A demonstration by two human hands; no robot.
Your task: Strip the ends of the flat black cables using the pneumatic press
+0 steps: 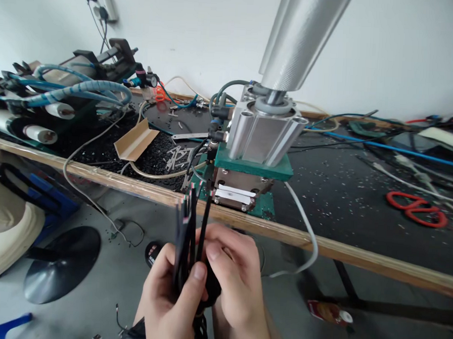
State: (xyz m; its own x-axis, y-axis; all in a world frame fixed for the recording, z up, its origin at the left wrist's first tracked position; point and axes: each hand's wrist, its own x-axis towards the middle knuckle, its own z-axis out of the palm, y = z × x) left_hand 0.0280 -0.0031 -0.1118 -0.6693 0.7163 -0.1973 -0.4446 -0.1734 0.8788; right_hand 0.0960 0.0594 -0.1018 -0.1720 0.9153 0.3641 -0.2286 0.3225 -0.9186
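A bundle of black cables [184,238] stands upright in my left hand [170,298], whose thumb and fingers are wrapped round it. Small reddish and pale wire ends show at the cable tips. My right hand [239,281] is closed at the bundle's right side, its thumb and forefinger on a single black cable [206,219] that stands slightly apart. Just beyond the tips, at the bench edge, is a pneumatic press [264,136] with a green plate and white strips at its front. Below my hands the cables hang down, partly hidden.
Red-handled scissors [416,209] lie on the bench at right. A folded cardboard piece [136,140] sits among black scraps at left, near a hose-covered machine [74,96]. A grey cable [306,234] loops over the wooden edge. A stool base [62,264] stands on the floor.
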